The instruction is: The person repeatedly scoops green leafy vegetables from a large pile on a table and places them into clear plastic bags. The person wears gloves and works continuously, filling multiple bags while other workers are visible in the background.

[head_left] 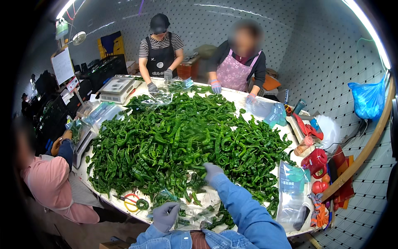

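Note:
A large heap of wrinkled green peppers (186, 137) covers the middle of the white table (206, 196). My right hand (213, 171), in a grey glove, reaches to the near side of the heap, its fingers closed on one green pepper (197, 167). Nearer to me, my left hand (166, 216), also gloved, is closed at the left edge of a clear plastic bag (199, 214). Some peppers show in or under that bag; I cannot tell which. Left of it lie scissors (130, 201) with red and yellow handles, beside a curled pepper.
Flat printed bags (293, 186) lie at the right, near a red jug (314, 160). Two co-workers (160, 53) (239, 62) stand across the table. Another person (49, 183) handles a bag at the left by a scale (84, 149). A second scale (116, 88) stands far left.

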A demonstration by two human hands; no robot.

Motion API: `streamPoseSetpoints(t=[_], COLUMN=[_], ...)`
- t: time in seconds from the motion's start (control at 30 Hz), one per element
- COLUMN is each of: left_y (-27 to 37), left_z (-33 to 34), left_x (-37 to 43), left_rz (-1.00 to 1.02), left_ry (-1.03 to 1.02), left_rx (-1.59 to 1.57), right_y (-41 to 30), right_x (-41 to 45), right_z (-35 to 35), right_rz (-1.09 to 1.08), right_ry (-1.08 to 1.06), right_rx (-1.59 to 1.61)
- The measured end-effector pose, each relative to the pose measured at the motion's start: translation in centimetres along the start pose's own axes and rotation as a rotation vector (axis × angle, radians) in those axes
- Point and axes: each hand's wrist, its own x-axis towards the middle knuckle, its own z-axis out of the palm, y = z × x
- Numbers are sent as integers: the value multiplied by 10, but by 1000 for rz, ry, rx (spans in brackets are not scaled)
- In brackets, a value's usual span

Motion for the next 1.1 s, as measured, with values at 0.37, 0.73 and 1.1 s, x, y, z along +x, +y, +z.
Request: streamPoseSetpoints(t=[0.37,0.73,1.1], left_y=[7,7,13], left_z=[5,4,5], left_x=[-3,-6,-5], left_rz=[-20,44,86], left_ry=[-64,-47,-50], left_rx=[-6,3,13], right_y=[32,34,44], right_x=[-67,-73,-71], right_z=[33,4,12], right_rz=[310,187,260], right_ry=[-24,-109,292], right_rx=[-5,-132,1285])
